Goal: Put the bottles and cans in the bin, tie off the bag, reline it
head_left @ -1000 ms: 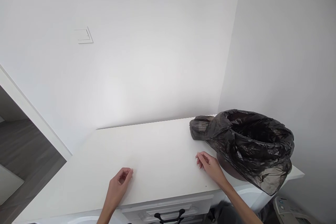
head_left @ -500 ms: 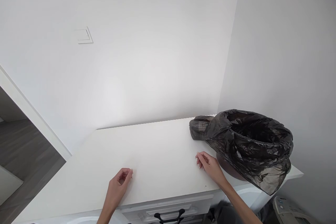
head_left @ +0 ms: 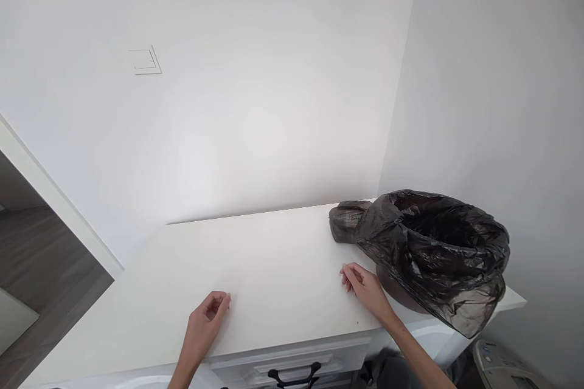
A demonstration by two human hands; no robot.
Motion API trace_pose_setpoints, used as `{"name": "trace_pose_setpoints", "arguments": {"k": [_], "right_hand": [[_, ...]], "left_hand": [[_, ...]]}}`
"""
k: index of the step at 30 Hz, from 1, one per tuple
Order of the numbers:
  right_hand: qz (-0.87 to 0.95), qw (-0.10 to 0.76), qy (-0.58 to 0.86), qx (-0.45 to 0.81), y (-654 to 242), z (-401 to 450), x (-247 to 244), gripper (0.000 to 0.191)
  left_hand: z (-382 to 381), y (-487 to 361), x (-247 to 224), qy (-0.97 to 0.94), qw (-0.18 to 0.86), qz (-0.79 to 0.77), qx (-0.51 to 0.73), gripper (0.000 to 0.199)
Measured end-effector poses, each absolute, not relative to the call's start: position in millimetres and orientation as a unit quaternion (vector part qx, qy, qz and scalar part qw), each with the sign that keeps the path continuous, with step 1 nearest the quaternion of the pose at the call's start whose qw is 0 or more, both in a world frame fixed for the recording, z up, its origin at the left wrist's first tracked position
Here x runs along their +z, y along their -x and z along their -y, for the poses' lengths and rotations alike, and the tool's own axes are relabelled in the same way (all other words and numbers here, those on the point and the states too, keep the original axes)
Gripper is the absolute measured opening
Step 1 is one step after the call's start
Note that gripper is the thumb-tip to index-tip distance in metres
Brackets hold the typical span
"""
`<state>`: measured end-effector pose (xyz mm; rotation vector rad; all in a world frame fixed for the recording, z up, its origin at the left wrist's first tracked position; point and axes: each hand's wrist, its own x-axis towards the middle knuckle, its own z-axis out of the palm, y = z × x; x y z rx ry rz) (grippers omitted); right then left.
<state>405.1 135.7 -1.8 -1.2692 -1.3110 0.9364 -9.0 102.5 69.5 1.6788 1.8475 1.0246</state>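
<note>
Black, crinkled plastic forms the bag [head_left: 438, 273] at 4 o'clock from the middle of the head view, mouth open upward, draped over a brown container [head_left: 398, 295] that is mostly hidden. A bunched end of it lies on the white top [head_left: 278, 267], toward the bag's 9 o'clock. At 5 o'clock the right hand [head_left: 362, 289] is just beside the bag, fingers bent, tips narrow against the thumb. At 7 o'clock the left hand [head_left: 207, 319] is well apart from it, fingers curled in to the thumb around a small hollow. Whether either touches the top, I cannot tell. A black handle [head_left: 294, 383] is at 6 o'clock, a switch [head_left: 143, 61] at 10.
</note>
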Motion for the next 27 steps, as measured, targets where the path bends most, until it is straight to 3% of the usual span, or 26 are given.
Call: {"name": "trace_pose_setpoints", "arguments": {"k": [18, 27], "right_hand": [[0.562, 0.516, 0.530, 0.372, -406.2, -137.4, -8.5, 0.054], [0.584, 0.502, 0.630, 0.099, -418.7, -185.5, 15.6, 0.032]], "left_hand": [[-100.3, 7.3, 71.6, -0.615, 0.212, -0.660, 0.376, 0.043], [-102.1, 11.8, 63.1, -0.620, 0.215, -0.655, 0.375, 0.040]]}}
